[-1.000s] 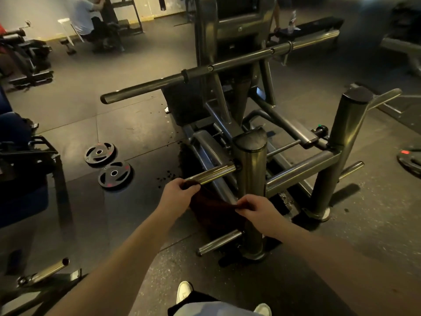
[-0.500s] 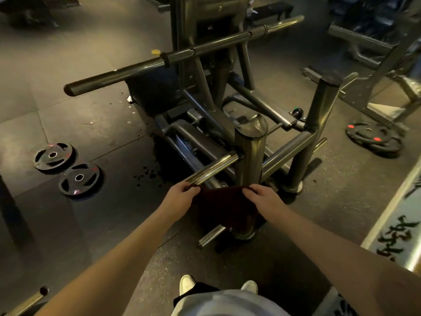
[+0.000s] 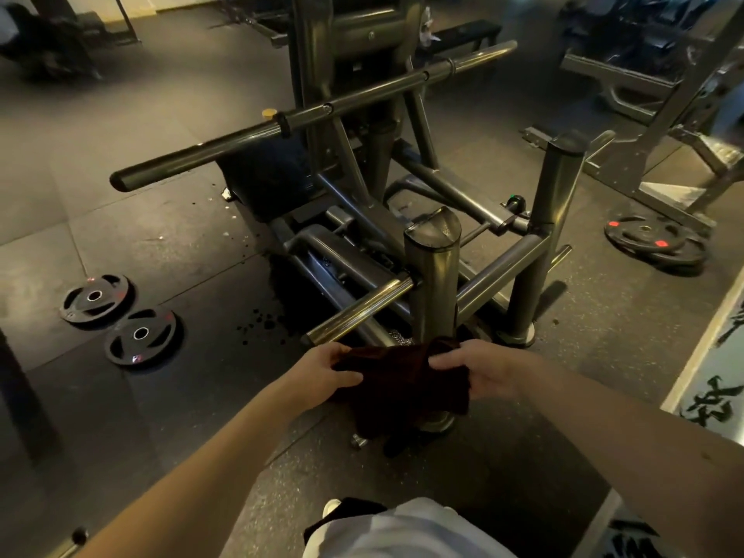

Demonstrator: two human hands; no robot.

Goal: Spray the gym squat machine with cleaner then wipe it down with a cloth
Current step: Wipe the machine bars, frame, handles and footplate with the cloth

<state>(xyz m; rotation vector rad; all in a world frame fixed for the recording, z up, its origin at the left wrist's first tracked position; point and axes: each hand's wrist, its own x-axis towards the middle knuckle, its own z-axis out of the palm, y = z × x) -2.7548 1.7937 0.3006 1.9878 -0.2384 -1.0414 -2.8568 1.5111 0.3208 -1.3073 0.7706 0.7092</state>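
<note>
The grey steel squat machine (image 3: 432,275) fills the middle of the view, with a long bar running across it and a shiny peg sticking out toward me. A dark red cloth (image 3: 402,380) hangs in front of the near upright post, just below that peg. My left hand (image 3: 322,368) grips the cloth's left edge and my right hand (image 3: 479,370) grips its right edge. The two hands are close together and the cloth sags bunched between them. No spray bottle is in view.
Two small weight plates (image 3: 120,316) lie on the rubber floor at the left. A larger plate stack (image 3: 656,243) lies at the right beside another rack (image 3: 664,126). A printed mat edge (image 3: 708,380) runs along the right. Dark specks dot the floor by the machine.
Both hands have pulled the cloth down and back from the peg and post toward me and drawn closer together, bunching it. The view has tilted and shifted right.
</note>
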